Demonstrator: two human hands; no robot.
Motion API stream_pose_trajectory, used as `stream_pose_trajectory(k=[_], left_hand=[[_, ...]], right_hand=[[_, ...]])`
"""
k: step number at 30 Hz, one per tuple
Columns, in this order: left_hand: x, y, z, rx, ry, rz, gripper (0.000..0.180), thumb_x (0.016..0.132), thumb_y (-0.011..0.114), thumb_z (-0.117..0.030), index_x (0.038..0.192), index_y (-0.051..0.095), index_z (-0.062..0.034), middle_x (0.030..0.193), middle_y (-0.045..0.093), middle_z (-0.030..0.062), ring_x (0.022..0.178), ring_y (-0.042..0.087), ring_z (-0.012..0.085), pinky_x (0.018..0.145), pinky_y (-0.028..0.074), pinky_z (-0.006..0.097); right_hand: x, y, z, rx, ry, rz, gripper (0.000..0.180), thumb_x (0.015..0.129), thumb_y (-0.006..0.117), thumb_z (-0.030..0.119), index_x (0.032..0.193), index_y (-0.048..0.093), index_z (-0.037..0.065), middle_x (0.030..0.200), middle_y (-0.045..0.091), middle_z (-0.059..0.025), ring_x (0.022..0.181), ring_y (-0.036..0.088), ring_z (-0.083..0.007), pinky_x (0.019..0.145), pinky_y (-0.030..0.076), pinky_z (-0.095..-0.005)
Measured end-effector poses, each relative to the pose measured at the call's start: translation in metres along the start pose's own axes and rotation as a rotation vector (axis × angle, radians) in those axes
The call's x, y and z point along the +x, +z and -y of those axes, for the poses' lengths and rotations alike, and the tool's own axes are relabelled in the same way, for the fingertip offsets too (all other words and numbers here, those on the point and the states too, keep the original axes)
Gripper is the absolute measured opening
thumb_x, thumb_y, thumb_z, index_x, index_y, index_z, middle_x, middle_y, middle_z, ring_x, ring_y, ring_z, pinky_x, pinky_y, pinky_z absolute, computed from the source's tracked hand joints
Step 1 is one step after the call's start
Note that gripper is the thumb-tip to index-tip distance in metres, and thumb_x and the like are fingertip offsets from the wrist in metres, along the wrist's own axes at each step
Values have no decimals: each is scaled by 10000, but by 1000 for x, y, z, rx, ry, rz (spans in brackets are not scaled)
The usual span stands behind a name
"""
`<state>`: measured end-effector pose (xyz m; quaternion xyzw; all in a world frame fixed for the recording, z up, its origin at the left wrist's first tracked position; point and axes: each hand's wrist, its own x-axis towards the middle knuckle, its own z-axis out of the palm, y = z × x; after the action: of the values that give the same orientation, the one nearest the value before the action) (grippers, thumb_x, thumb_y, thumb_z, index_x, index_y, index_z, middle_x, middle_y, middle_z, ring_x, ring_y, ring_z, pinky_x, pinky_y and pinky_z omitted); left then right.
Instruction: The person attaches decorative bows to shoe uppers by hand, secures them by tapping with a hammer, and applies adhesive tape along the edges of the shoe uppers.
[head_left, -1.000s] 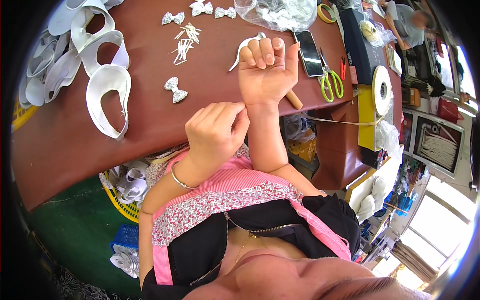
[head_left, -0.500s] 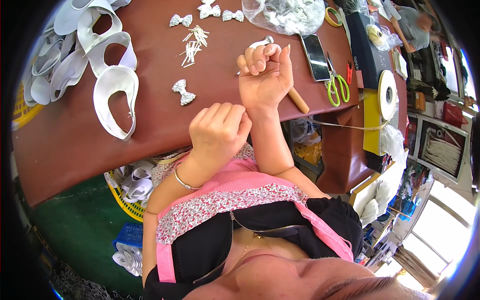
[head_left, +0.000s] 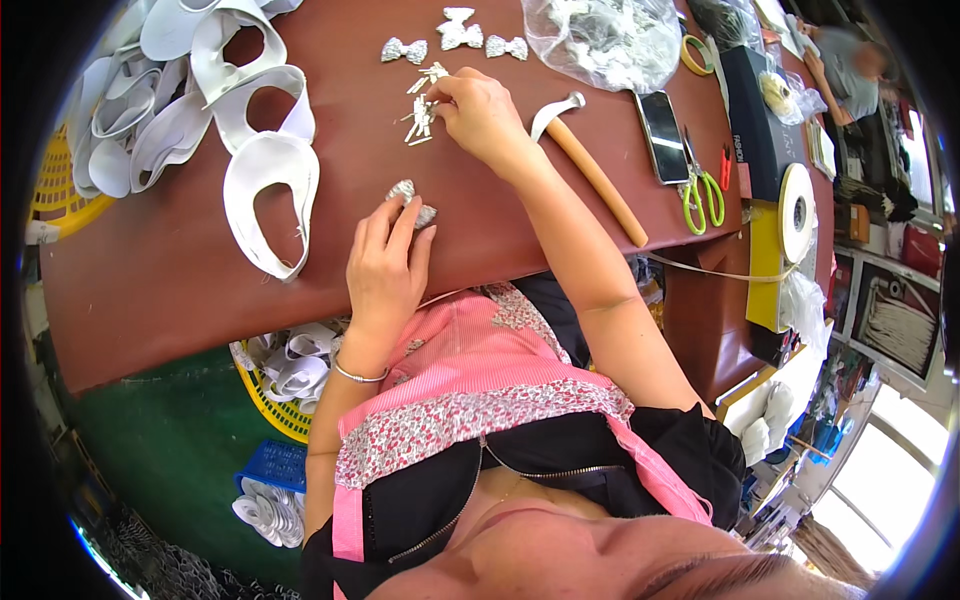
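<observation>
A glittery silver bow (head_left: 402,190) lies on the brown table near its front edge, partly covered by the fingers of my left hand (head_left: 385,262), which close over it. Farther off, my right hand (head_left: 480,115) bends its thumb and fingertips together at a small pile of thin pale sticks (head_left: 418,124). Whatever sits in that pinch is hidden. Several more silver bows (head_left: 404,50) lie beyond the pile. To the right of my right forearm rests a hammer (head_left: 597,180) with a wooden handle and a metal head.
White curved fabric pieces (head_left: 235,195) are heaped on the left. On the right are a phone (head_left: 661,137), green-handled scissors (head_left: 703,200), a tape roll (head_left: 697,55) and a ribbon spool (head_left: 796,212). A clear plastic bag (head_left: 605,40) lies at the back. Below the table stands a yellow basket (head_left: 268,400).
My hands have parted from near each other. The right has reached away to the stick pile, and the left has come down onto the bow. The whole view has shifted slightly.
</observation>
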<state>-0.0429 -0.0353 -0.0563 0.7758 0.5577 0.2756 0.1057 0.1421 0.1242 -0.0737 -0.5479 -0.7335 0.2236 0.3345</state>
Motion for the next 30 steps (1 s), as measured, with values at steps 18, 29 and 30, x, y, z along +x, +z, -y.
stream_pose_trajectory(k=[18,29,30], left_hand=[[36,-19,20,-573,-301,156,225,857,837,-9,1056,732,-18,1060,704,85,862,683,191,738,552,316],[9,-6,35,-497,68,31,162,922,726,60,1064,712,-16,1341,678,165,1171,710,280,957,582,376],[9,-4,31,-510,-12,-18,180,910,757,26,1079,711,-16,1367,659,169,1174,701,286,968,576,388]], right_hand=[[4,-8,-17,-142,-29,189,132,959,707,124,1033,698,16,1003,706,-186,967,684,-439,871,539,-506],[-29,-15,-13,-47,-49,7,79,964,692,71,989,738,11,993,744,-177,923,721,-397,803,563,-476],[-31,-15,-13,-17,-55,-7,75,961,700,71,983,746,16,983,744,-173,901,724,-391,783,567,-468]])
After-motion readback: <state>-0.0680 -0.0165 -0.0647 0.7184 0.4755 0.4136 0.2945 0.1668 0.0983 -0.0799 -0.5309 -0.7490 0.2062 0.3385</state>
